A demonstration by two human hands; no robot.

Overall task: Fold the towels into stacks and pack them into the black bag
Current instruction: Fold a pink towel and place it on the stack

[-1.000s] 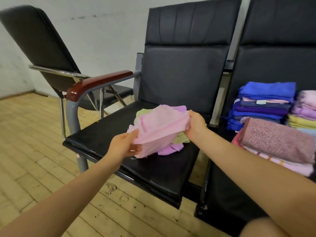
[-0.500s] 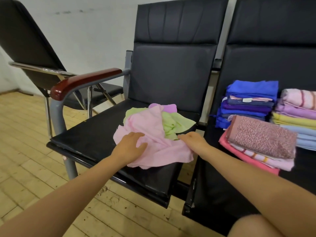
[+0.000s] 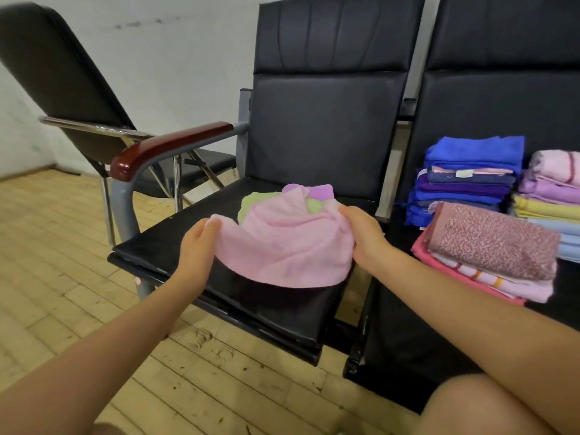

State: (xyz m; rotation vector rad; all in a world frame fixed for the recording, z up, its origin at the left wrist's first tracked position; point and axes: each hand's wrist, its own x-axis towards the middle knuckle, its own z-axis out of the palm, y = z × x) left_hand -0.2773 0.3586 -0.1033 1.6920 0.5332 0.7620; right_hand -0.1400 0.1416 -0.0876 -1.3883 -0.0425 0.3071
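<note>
A pink towel hangs between my hands over the black seat of the middle chair. My left hand pinches its left corner and my right hand grips its right edge. Behind it lie a crumpled green towel and a purple towel. On the right seat stand folded stacks: a blue and purple stack, a stack topped by a speckled mauve towel, and a pastel stack at the frame's edge. No black bag is in view.
A wooden armrest juts out at the left of the middle chair. Another black chair stands farther left against the white wall. Pale wooden floorboards lie below. My knee shows at the bottom right.
The pink towel, pressed flat on the seat half a second ago, is now lifted and stretched between both hands. My hands have moved apart along its edge.
</note>
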